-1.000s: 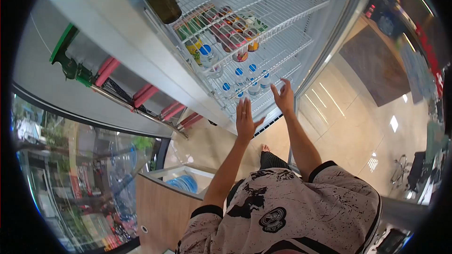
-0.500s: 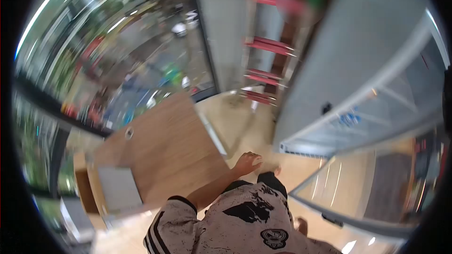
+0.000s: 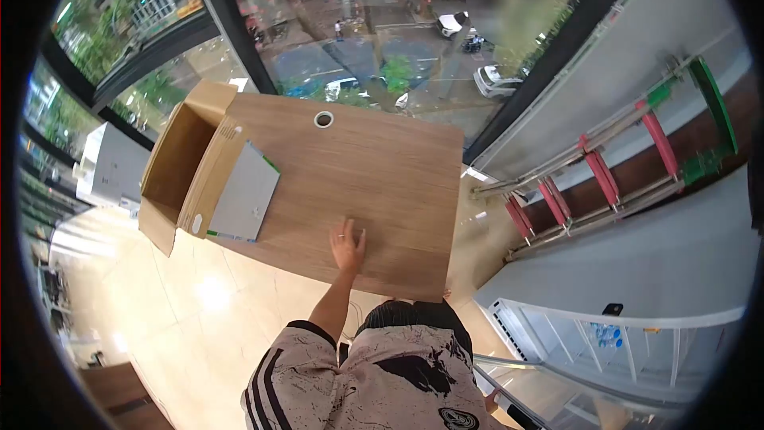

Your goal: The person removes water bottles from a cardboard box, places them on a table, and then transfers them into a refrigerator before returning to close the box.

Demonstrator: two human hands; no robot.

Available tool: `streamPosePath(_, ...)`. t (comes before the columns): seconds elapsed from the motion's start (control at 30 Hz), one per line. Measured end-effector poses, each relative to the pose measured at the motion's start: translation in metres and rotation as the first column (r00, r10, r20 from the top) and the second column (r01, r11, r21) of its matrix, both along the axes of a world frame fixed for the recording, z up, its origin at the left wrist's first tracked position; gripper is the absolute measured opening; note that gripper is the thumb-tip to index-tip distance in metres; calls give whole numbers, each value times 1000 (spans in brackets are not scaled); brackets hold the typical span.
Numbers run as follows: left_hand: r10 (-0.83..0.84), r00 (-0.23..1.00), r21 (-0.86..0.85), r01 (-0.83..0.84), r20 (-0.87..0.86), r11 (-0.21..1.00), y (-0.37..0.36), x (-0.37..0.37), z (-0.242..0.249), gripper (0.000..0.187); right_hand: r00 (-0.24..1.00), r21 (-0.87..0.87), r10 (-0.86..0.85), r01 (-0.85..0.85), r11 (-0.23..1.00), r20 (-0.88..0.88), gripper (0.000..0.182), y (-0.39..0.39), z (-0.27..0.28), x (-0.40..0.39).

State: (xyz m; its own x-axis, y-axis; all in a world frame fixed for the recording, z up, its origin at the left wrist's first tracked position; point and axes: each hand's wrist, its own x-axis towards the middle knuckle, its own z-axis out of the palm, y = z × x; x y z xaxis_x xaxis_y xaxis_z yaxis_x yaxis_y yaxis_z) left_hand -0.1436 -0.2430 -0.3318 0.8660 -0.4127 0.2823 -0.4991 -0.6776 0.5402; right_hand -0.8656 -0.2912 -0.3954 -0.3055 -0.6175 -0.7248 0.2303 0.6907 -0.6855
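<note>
My left hand (image 3: 348,248) rests on the brown wooden desk (image 3: 390,183) near its front edge, fingers apart, a ring on one finger, holding nothing. Low on the right, beside my shirt, a small part of my right hand (image 3: 492,400) shows next to a metal-edged frame; its fingers are too hidden to read. An open cardboard box (image 3: 208,179) stands at the desk's left end, with a flat grey-white panel (image 3: 248,195) lying against its right side. Near the desk's far edge is a round cable hole (image 3: 323,119).
Tall windows with dark frames (image 3: 231,24) stand behind the desk, a street beyond. A ladder with red steps (image 3: 602,177) leans at the right. Below it is a grey-white cabinet (image 3: 621,255) with a glass front. A white appliance (image 3: 111,167) sits at the left.
My view has swung left, bringing the desk and box to the middle. My left hand has moved from beside the desk's corner onto its top.
</note>
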Motion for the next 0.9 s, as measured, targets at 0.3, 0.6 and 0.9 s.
streamPosePath(0.3,360,933,168,-358,17,918,5,17,8,54,907,212,311,-257,943,-285,33,-144,31,89)
streamPosePath(0.6,378,923,161,-363,-68,918,4,16,10,54,753,342,534,-422,840,-385,33,-251,12,192)
streamPosePath(0.9,405,912,293,-369,-71,882,0,15,14,60,71,25,758,-993,115,-648,34,-283,22,483)
